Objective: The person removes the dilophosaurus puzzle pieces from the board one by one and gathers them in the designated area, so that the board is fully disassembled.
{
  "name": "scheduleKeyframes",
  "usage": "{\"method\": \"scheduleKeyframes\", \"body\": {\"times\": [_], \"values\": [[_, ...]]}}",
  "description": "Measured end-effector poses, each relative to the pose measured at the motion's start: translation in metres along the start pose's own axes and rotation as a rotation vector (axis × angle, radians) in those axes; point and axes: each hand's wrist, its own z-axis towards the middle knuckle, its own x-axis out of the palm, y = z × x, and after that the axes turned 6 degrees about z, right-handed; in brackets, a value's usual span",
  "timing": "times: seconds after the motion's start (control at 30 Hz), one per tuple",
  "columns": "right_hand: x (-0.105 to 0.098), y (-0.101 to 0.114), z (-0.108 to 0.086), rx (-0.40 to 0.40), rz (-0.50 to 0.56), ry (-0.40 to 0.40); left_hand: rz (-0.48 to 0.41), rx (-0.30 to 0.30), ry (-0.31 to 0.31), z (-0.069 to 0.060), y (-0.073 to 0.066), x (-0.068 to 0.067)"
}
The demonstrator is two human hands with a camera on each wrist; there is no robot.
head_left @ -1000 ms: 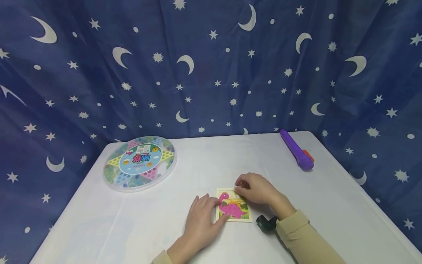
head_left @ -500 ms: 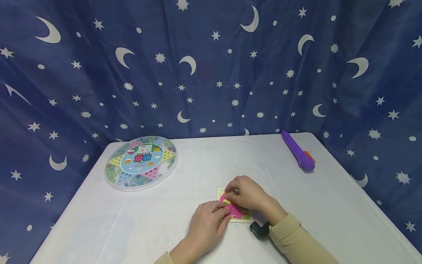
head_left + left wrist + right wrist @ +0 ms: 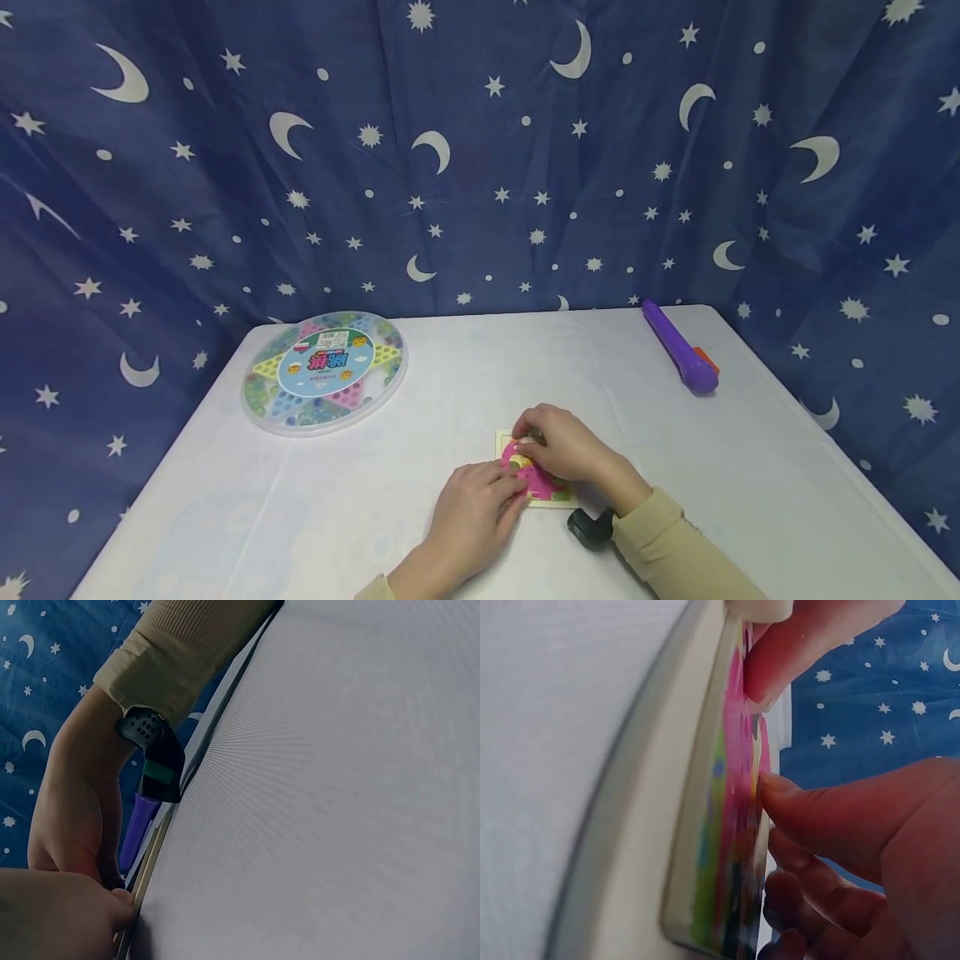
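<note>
Right hand (image 3: 564,447): we see thumb and bent fingers together on a puzzle piece (image 3: 509,452), pink-faced and slightly raised; in the right wrist view the thumb tip meets its edge, and the opposing fingertip is hidden.
Left hand (image 3: 472,510): we see fingertips resting on the near left part of the dinosaur puzzle (image 3: 542,485); we cannot tell whether they also close on a piece.
Puzzle position: we locate it flat on the near middle of the table (image 3: 442,375), beneath both hands, its pink dinosaur partly covered.
Puzzle frame (image 3: 557,504): we read a cream border at the upper left corner and along the near edge.
Wrist device (image 3: 591,531): we note a black unit at the right wrist, just beside the frame's near right corner.
Sleeves (image 3: 651,512): we see tan, folded cuffs at both wrists.
Chinese checkers set (image 3: 324,375): we find the round, clear case at the far left, well apart from the hands, its central label upside down.
Microphone (image 3: 677,350): we find it purple, lying at the far right, thick end toward the near side; an orange-red item (image 3: 707,360) shows just beside it.
Curtain (image 3: 480,167): we see dark blue fabric with white moons and stars behind the table.
</note>
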Motion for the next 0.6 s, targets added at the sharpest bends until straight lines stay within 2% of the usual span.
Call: {"method": "scheduleKeyframes", "body": {"times": [0.2,0.4,0.6], "values": [[-0.0025,0.0001,0.0005,0.045,0.050,0.022,-0.015,-0.023,0.001,0.0005,-0.0004,0.0012],[-0.0031,-0.0003,-0.0005,0.049,0.067,0.032,-0.008,-0.029,0.005,0.0001,-0.0007,0.0023],[-0.0020,-0.0008,-0.0018,0.030,0.043,0.034,0.037,-0.022,0.054,-0.0017,-0.0021,0.0011]]}}
